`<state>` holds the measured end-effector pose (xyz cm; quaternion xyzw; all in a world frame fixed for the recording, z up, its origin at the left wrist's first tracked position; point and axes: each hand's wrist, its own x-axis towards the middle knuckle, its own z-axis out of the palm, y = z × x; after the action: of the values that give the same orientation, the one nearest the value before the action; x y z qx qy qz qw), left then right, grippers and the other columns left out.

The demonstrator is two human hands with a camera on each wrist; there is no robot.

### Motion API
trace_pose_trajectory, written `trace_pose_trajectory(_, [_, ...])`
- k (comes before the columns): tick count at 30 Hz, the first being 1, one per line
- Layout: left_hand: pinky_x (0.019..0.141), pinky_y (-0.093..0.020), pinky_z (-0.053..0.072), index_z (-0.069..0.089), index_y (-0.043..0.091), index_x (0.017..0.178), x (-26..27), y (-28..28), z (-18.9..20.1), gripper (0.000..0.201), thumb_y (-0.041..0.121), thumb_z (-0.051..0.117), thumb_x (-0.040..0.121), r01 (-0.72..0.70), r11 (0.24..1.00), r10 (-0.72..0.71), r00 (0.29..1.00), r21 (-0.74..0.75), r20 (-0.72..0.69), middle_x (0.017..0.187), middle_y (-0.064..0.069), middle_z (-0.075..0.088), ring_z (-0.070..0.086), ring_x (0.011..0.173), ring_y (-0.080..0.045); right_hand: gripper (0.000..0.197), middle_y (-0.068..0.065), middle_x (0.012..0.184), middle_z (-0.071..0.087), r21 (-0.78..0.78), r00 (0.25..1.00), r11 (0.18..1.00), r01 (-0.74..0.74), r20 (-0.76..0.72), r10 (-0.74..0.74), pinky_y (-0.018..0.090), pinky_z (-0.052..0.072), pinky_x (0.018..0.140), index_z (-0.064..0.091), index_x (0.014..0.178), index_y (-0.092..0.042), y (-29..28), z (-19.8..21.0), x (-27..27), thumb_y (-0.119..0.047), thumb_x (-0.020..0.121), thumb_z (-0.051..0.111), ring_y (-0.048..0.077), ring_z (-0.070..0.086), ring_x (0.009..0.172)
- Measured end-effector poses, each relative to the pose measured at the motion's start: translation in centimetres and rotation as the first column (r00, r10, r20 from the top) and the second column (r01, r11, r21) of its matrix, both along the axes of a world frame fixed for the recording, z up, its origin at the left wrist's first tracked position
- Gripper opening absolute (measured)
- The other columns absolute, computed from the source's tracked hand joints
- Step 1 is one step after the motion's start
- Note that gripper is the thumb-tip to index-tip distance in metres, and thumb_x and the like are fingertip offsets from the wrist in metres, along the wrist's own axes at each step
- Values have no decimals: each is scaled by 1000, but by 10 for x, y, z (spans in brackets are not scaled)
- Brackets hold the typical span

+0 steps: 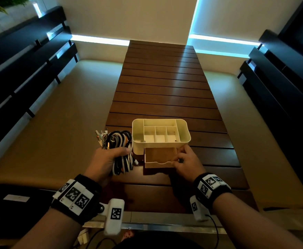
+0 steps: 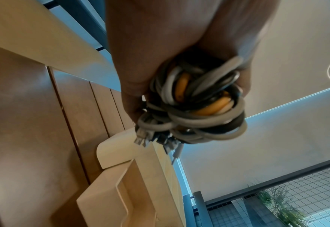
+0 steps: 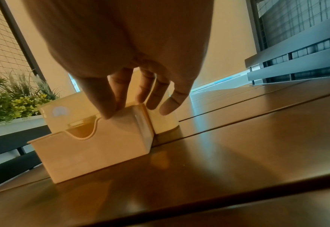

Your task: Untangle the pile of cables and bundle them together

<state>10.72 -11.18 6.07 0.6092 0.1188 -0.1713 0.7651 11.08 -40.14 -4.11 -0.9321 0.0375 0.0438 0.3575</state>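
Now I am holding the cables [image 1: 122, 150] in my left hand [image 1: 107, 159], fingers wrapped round the middle of the coil, which is hanging off the near-left corner of the organizer [image 1: 160, 131]. The bundle's long axis is running away from me, plug ends pointing up and forward, loops dangling toward my wrist. My right hand [image 1: 185, 161] is pinching the drawer [image 1: 160, 157] at its right front corner, thumb on the front lip and fingers along the side wall. The drawer is standing pulled out toward me on the table [image 1: 210, 112], its open cavity lying just right of the coil and slightly below it. By my reading, the left hand is the nearer one and a short swing to the right is all the drop is calling for. The bundle is looking about as long as the drawer, so snagging is a risk.
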Motion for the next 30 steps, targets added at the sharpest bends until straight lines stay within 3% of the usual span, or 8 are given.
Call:
trace_pose_trajectory(6, [78, -50, 58, 62, -3, 113, 3, -2, -3, 46, 12, 73, 71, 17, 1000, -17, 1000, -10, 7, 92, -22, 73, 72, 80, -34, 6, -16, 98, 42, -111, 978, 979, -171, -141, 155, 37, 53, 90, 73, 81, -21, 1, 15, -17, -27, 83, 73, 10, 46, 103])
trace_pose_trajectory(9, [60, -38, 60, 60, -4, 112, 3, -7, -1, 31, 1, 66, 81, 28, 999, -28, 999, -16, 18, 84, -20, 72, 72, 70, -30, 14, -17, 103, 42, -37, 976, 990, -134, -175, 126, 36, 53, 92, 73, 95, -24, 0, 21, -18, -29, 82, 75, 8, 46, 107])
trace_pose_trajectory(12, [54, -34, 58, 59, -7, 115, 2, -16, 2, 32, -3, 65, 83, 54, 999, -54, 998, 0, 17, 86, -21, 71, 72, 68, -30, 9, -17, 102, 44, -75, 976, 986, -146, -174, 131, 37, 53, 93, 71, 84, -27, 1, 21, -19, -33, 82, 77, 8, 46, 106])
trace_pose_trajectory(17, [72, -47, 60, 53, 2, 125, 12, -36, -2, 60, -7, 78, 70, 90, 992, -98, 991, 92, 91, 113, -22, 68, 72, 91, -34, 9, -19, 102, 44, -64, 975, 984, -169, -159, 157, 37, 50, 95, 65, 81, -35, -5, 26, -27, -40, 84, 72, 6, 47, 104])
trace_pose_trajectory(19, [81, -37, 60, 48, 11, 129, 15, -47, 1, 72, -7, 80, 67, 167, 958, -208, 964, 233, 166, 115, -9, 68, 70, 100, -21, 13, -21, 106, 44, -5, 992, 992, -123, -17, 123, 34, 52, 91, 65, 94, -36, -8, 33, -26, -43, 83, 69, 4, 51, 103])
trace_pose_trajectory(22, [76, -20, 55, 43, 23, 124, 21, -68, 3, 75, -2, 83, 66, 287, 847, -400, 899, 447, 180, 110, 4, 65, 67, 97, -10, 36, -17, 110, 45, -44, 971, 997, -66, 225, 74, 25, 50, 87, 66, 116, -25, -6, 53, -19, -40, 83, 69, 3, 51, 100])
trace_pose_trajectory(26, [76, -40, 61, 33, 31, 130, 32, -94, -5, 88, 19, 87, 61, 374, 567, -615, 785, 734, 75, 101, 3, 68, 70, 86, -16, 41, -9, 117, 50, 21, 894, 999, -38, 447, 24, 20, 49, 84, 63, 122, -17, -2, 77, -14, -21, 82, 73, 3, 52, 101])
trace_pose_trajectory(30, [67, -43, 61, 27, 28, 132, 35, -110, -8, 86, 23, 84, 67, 330, 271, -726, 687, 904, -34, 91, -1, 68, 69, 74, -22, 48, -8, 124, 50, 89, 858, 988, -128, 510, 65, 13, 46, 90, 60, 124, -17, -1, 78, -21, -8, 79, 72, 1, 51, 111])
